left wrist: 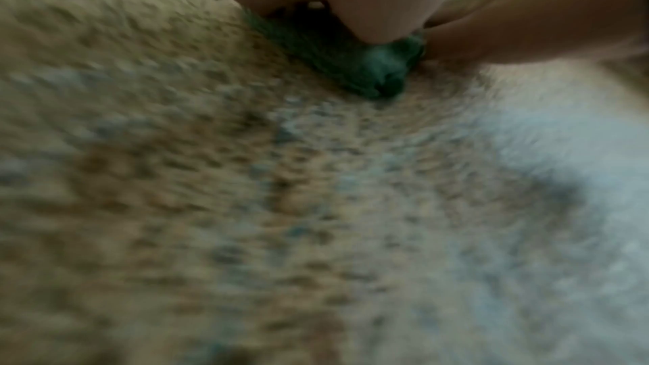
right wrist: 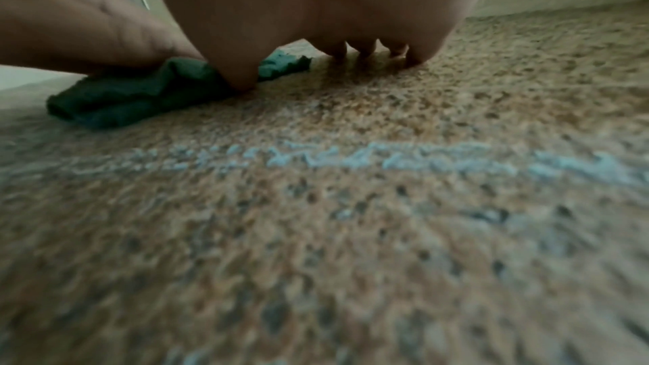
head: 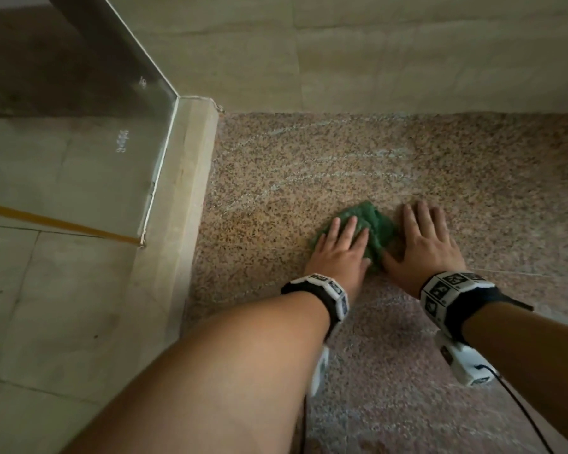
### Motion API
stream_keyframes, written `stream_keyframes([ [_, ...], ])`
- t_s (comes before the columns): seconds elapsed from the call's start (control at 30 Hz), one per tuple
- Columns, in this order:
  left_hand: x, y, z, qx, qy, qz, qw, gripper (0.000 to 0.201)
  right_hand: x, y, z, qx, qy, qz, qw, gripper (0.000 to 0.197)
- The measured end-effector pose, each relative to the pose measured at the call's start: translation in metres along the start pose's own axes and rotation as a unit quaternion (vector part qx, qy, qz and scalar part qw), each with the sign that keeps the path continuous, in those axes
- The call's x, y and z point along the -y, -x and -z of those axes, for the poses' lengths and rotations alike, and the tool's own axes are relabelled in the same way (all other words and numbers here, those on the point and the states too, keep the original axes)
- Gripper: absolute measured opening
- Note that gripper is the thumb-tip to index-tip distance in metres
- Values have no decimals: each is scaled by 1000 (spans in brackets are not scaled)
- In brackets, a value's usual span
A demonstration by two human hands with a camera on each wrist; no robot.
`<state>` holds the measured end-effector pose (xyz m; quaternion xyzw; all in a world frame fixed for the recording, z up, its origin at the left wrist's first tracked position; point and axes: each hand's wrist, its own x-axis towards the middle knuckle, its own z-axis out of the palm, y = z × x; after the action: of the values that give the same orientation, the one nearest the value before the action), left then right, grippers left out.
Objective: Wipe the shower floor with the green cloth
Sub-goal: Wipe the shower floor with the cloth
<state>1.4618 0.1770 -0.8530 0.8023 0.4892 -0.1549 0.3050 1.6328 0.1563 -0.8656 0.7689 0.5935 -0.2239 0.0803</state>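
A crumpled green cloth [head: 373, 224] lies on the speckled granite shower floor [head: 374, 152]. My left hand [head: 341, 244] presses flat on the cloth's left part with straight, spread fingers. Just to the right, my right hand [head: 423, 237] lies flat on the floor, its thumb at the cloth's edge. The left wrist view shows the cloth [left wrist: 351, 65] bunched under my palm, blurred. In the right wrist view the cloth [right wrist: 140, 96] lies to the left of my right hand [right wrist: 316, 10], with my left hand [right wrist: 70, 24] resting on it.
A glass panel [head: 128, 109] stands on a pale stone curb [head: 184, 191] along the floor's left side. A beige tiled wall [head: 407, 54] closes the far side. Pale wet streaks [head: 341, 175] cross the floor beyond the hands. A black cable [head: 522, 414] trails from my right wrist.
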Motion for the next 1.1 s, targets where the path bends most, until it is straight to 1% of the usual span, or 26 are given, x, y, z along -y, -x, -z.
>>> stream_keyframes([
  [0.07,20,2,4,-19,-32,12,999,55,-1,-1,-1,0,5,5,1000,101],
  [0.1,34,5,7,-32,-37,38,998,55,0,0,-1,2,6,4,1000,102],
  [0.17,63,13,14,-63,-23,131,989,57,1,-1,-1,6,4,1,1000,103],
  [0.23,91,23,24,-80,-29,216,973,60,2,-1,-1,8,3,-1,1000,103],
  [0.27,103,27,28,-86,-45,244,965,61,2,-1,-1,8,3,1,1000,102],
  [0.33,117,34,36,-104,-74,277,952,63,2,-1,-2,3,2,3,1000,102],
  [0.4,119,37,40,-131,-62,273,951,67,1,-1,-3,1,2,3,1000,103],
  [0.47,115,39,40,-167,-2,239,957,66,1,-1,-3,2,1,3,1000,103],
  [0.53,115,41,39,-181,52,210,960,64,1,-1,-3,2,1,5,1000,103],
  [0.6,121,42,39,-161,66,186,967,64,1,-1,-4,2,1,4,1000,103],
  [0.67,129,42,39,-127,50,160,978,64,1,-1,-4,1,1,5,1000,103],
  [0.77,133,40,35,-99,47,148,983,65,0,0,-5,1,3,5,1000,102],
  [0.87,132,38,30,-100,69,158,980,67,1,0,-6,4,4,2,1000,102],
  [0.93,135,42,26,-109,69,176,976,68,1,0,-5,11,5,2,1000,102],
  [0.97,139,46,24,-118,63,197,971,69,1,-1,-5,15,5,2,1000,103],
  [1.07,152,62,16,-132,61,295,944,68,1,-2,-5,16,5,1,1000,103],
  [1.1,154,65,14,-133,62,313,938,68,1,-2,-6,14,4,2,1000,102],
])
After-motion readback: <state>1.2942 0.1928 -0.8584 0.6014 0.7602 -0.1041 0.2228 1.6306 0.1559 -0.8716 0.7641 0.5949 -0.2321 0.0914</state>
